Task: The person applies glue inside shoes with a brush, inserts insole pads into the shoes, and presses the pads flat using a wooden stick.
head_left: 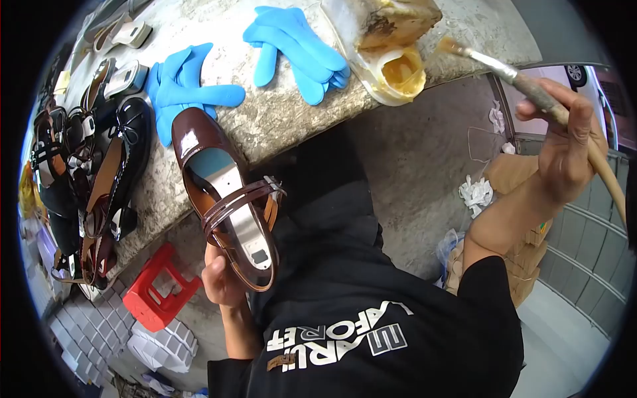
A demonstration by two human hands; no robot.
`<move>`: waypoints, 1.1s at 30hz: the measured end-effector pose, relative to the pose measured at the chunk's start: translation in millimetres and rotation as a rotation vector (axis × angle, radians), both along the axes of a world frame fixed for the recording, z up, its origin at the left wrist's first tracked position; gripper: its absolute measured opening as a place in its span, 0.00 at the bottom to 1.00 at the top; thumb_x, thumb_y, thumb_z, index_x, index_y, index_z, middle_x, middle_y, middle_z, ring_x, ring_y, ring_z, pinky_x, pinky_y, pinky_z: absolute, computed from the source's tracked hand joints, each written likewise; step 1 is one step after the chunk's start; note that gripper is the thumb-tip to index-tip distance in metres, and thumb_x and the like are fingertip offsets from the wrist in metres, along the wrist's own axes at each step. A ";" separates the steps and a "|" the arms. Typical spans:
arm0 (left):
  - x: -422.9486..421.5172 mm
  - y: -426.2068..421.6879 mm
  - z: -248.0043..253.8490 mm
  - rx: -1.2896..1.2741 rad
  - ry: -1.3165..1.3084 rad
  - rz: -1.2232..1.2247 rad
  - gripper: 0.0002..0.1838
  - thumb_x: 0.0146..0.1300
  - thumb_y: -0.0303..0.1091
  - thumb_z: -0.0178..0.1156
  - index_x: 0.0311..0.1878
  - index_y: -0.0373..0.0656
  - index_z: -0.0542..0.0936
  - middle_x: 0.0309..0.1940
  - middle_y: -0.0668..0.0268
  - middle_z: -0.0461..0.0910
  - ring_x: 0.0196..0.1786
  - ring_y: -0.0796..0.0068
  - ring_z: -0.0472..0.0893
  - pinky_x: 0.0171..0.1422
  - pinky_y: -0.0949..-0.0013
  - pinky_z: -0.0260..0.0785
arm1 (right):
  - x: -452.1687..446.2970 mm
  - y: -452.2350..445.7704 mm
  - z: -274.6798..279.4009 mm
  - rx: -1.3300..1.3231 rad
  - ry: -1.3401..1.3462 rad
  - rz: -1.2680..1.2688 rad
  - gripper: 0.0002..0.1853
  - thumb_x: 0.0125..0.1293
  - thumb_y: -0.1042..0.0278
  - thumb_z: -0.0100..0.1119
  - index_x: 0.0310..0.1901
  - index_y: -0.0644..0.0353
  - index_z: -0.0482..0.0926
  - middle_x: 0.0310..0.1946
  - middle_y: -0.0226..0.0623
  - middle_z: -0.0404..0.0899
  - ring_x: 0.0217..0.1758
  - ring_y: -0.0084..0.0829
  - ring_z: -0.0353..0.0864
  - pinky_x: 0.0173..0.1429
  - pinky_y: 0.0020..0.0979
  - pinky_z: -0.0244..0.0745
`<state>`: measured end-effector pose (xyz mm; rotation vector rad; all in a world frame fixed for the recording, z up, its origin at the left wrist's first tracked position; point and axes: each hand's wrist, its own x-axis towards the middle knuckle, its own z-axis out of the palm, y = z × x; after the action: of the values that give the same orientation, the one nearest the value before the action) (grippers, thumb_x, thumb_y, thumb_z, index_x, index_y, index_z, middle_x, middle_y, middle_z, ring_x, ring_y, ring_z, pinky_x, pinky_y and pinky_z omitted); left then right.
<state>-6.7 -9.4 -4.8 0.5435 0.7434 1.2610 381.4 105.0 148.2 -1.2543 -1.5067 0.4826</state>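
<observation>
My left hand (pixel 222 275) grips a glossy dark brown strapped shoe (pixel 197 136) by its heel end, toe pointing away over the table edge. Inside the shoe, the pale insole board shows small holes, and a blue-grey area lies toward the toe. My right hand (pixel 569 142) is closed around the long wooden handle of a brush (pixel 494 64), raised at the right. The brush's yellowish bristles are near a plastic container (pixel 391 93) with yellow, glue-like stuff in its opening. Blue insole-shaped pieces lie in two piles, one left (pixel 189 93) and one further right (pixel 302 53).
The worktable (pixel 279 132) has a stained, rough top. Several dark strapped shoes (pixel 129 146) crowd its left side. Below stands a red plastic stool (pixel 159 292). Crumpled white paper (pixel 476 194) and cardboard (pixel 514 174) lie at the right, near a grey metal gate (pixel 584 225).
</observation>
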 end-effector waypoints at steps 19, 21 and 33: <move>20.0 18.0 -6.6 0.075 0.437 0.093 0.32 0.77 0.48 0.37 0.72 0.32 0.52 0.60 0.52 0.73 0.59 0.62 0.77 0.66 0.60 0.67 | -82.7 -74.3 -48.4 0.308 0.664 0.452 0.15 0.72 0.57 0.53 0.40 0.63 0.73 0.28 0.38 0.75 0.21 0.25 0.71 0.27 0.22 0.63; 22.2 17.8 -1.3 0.082 0.435 0.099 0.32 0.78 0.48 0.36 0.72 0.30 0.50 0.60 0.52 0.73 0.59 0.63 0.77 0.67 0.60 0.66 | -115.9 -81.7 -49.2 0.346 0.474 0.399 0.15 0.72 0.57 0.51 0.39 0.64 0.74 0.27 0.42 0.76 0.21 0.27 0.72 0.27 0.25 0.66; 18.6 20.4 11.6 0.065 0.494 0.104 0.37 0.75 0.42 0.38 0.74 0.24 0.38 0.59 0.48 0.75 0.56 0.61 0.79 0.68 0.62 0.64 | -236.1 -26.2 -135.8 0.301 -0.177 0.249 0.04 0.61 0.81 0.65 0.36 0.69 0.80 0.33 0.48 0.85 0.29 0.32 0.84 0.36 0.28 0.80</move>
<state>11.9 11.0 6.8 0.8961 1.1556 1.2623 145.3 78.8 12.3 -0.8979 -1.8219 0.2945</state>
